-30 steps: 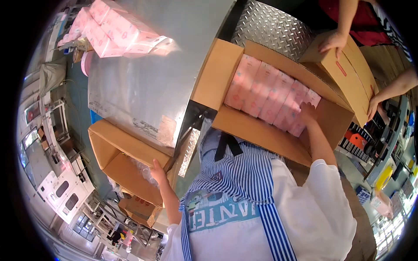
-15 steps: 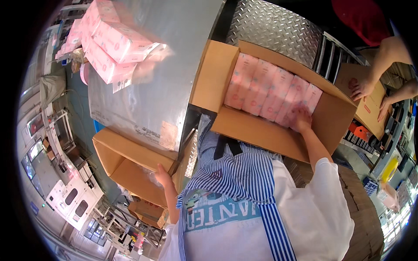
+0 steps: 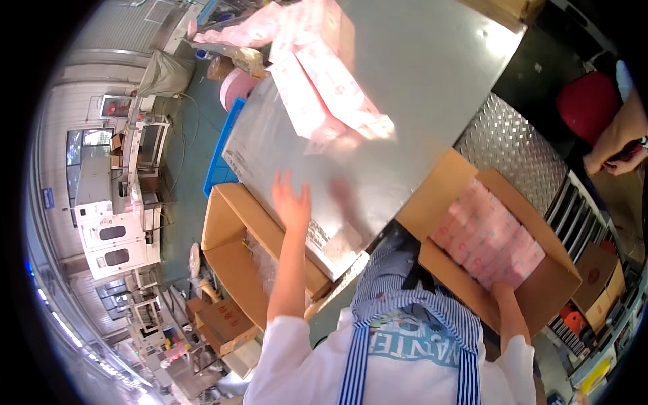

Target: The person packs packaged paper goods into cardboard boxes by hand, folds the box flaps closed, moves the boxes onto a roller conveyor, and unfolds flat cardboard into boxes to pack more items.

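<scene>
My left hand (image 3: pixel 291 202) is raised over the metal tabletop with its fingers spread and nothing in them. Beyond it lies a heap of pink film-wrapped packs (image 3: pixel 317 81), apart from my fingers. On my right, an open cardboard carton (image 3: pixel 540 314) holds a row of pink packs (image 3: pixel 482 233) laid side by side. My right hand (image 3: pixel 501 289) reaches into this carton at the near end of the row and touches the last pack. Its fingers are mostly hidden there.
Left of the metal table (image 3: pixel 405 81) stands another open carton (image 3: pixel 229 270) with clear plastic inside. A blue crate (image 3: pixel 225 148) sits by the table's left edge. Beyond the packed carton are a tread plate (image 3: pixel 516 138) and rollers (image 3: pixel 574 209). A co-worker's hands (image 3: pixel 624 158) show at far right.
The view has swung left. My left hand has left the empty-looking carton's edge and risen over the table, fingers spreading. My right hand stays in the packed carton. The co-worker's hands have left their box.
</scene>
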`<state>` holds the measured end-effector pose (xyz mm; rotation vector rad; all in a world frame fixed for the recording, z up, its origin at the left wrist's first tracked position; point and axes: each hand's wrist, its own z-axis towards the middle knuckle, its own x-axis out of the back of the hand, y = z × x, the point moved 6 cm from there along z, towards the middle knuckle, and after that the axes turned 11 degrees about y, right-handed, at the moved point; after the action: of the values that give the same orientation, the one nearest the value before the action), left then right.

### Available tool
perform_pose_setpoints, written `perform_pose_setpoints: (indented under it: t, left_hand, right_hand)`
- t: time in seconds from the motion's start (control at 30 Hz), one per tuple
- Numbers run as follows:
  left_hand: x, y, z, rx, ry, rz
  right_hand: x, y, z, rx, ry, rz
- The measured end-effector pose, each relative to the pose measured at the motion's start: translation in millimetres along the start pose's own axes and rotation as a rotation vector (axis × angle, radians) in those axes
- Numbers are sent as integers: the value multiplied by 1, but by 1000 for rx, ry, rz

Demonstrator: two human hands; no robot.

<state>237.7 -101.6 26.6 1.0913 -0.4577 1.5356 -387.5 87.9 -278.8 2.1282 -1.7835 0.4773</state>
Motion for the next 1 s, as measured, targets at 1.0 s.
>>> perform_pose_setpoints:
  t: [1.0]
  left_hand:
    - [-77,20,-1,749,-864,-887]
  right_hand:
    - [388,-299,-63,672,453,1413]
